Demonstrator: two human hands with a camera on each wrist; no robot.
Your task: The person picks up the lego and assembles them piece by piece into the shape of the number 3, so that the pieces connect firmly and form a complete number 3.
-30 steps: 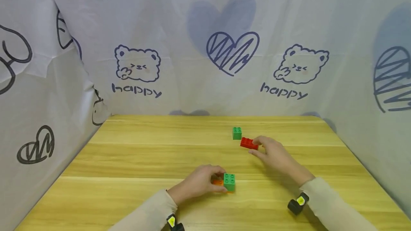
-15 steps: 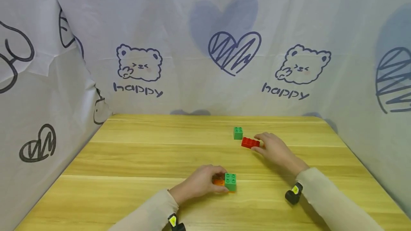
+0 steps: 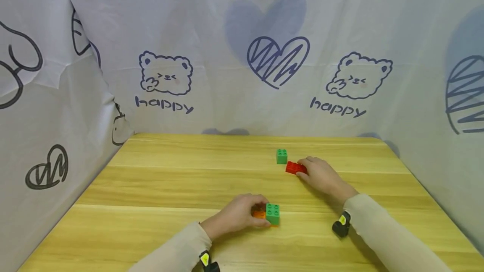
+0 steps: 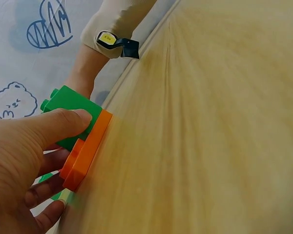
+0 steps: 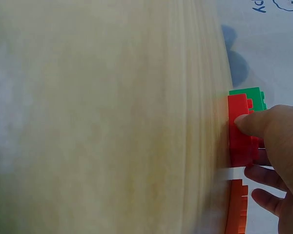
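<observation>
In the head view, a green brick [image 3: 272,213] stands on an orange brick [image 3: 259,214] at the front middle of the table. My left hand [image 3: 238,217] grips this pair, its thumb against the green brick's side in the left wrist view. Farther back on the right, my right hand [image 3: 321,174] pinches a red brick [image 3: 295,167], the thumb [image 5: 244,124] pressing its near side in the right wrist view. Just behind the red brick's left end stands another green brick [image 3: 281,156]. My fingers partly cover the red and orange bricks.
Wooden table [image 3: 170,179] with cloth walls [image 3: 219,74] behind and at both sides. The right wrist view shows another orange brick [image 5: 236,209] near the fingers; I cannot pick it out in the head view. A bit of green [image 4: 49,183] shows behind the left fingers.
My right hand, earlier with thumb and fingers spread around the red brick's right end, has closed on it. The left hand keeps its grip on the pair; the view has shifted slightly.
</observation>
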